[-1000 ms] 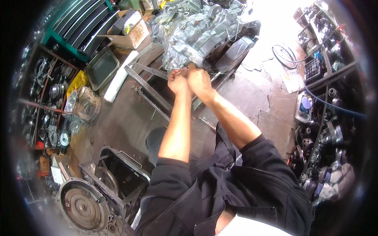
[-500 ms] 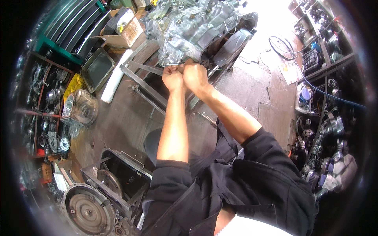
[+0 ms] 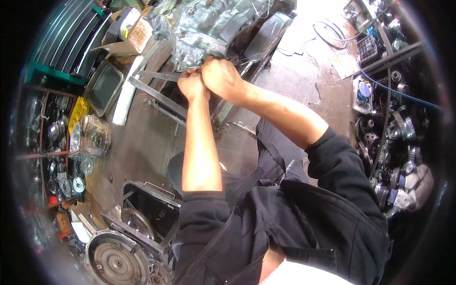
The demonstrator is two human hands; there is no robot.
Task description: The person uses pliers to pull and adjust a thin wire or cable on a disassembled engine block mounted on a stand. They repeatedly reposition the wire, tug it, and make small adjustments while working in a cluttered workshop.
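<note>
A large metal gearbox (image 3: 209, 28) wrapped in clear plastic rests on a steel frame stand (image 3: 159, 102). At its near lower edge my two hands are close together, side by side. My left hand (image 3: 192, 85) is closed, its fingertips pressed to the edge of the plastic; what they pinch is too small to make out. Curled into a fist just to the right, my right hand (image 3: 221, 78) is closed at a thin wire (image 3: 244, 63) that trails off to the right. The fingertips of the right hand are hidden behind its knuckles.
Shelves of gears (image 3: 401, 128) line the right side. On the left are a metal tray (image 3: 105, 88), a clear plastic container (image 3: 95, 135) and an open cardboard box (image 3: 137, 35). A round transmission housing (image 3: 116, 259) lies at lower left. A blue hose (image 3: 399, 114) crosses at right.
The view has shifted, so the gearbox and stand appear further left and higher. My hands stay together at the same edge; my right wrist is turned and its elbow is further out.
</note>
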